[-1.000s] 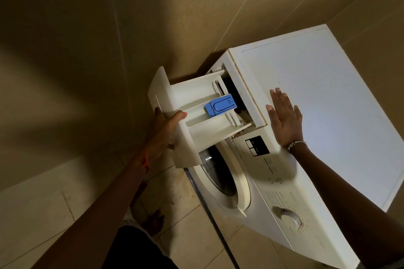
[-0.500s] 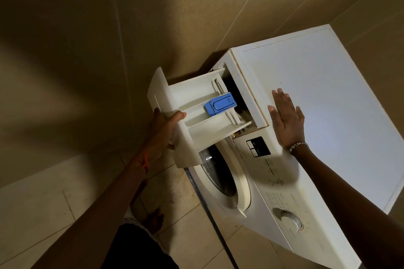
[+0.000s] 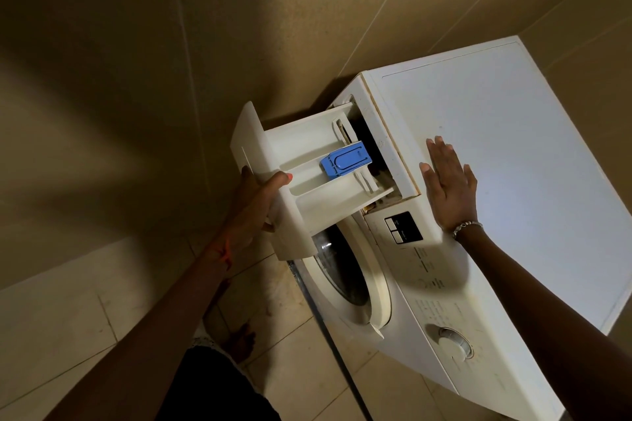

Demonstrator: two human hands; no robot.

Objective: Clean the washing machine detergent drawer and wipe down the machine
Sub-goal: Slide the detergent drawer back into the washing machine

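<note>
A white front-loading washing machine (image 3: pixel 513 154) stands against a tiled wall. Its white detergent drawer (image 3: pixel 307 161) is pulled far out to the left, with a blue softener cap (image 3: pixel 345 161) in the middle compartment. My left hand (image 3: pixel 256 202) grips the drawer's front panel, thumb over the top edge and fingers underneath. My right hand (image 3: pixel 448 184) rests flat, fingers straight, on the machine's top near the drawer slot.
The round door (image 3: pixel 355 284) and a control dial (image 3: pixel 451 342) face down-left on the front panel. Beige tiled wall (image 3: pixel 171 79) runs close on the left. My bare foot (image 3: pixel 239 338) stands on the tiled floor beside the machine.
The drawer and both hands stay almost where they were; the right hand has shifted very slightly along the top.
</note>
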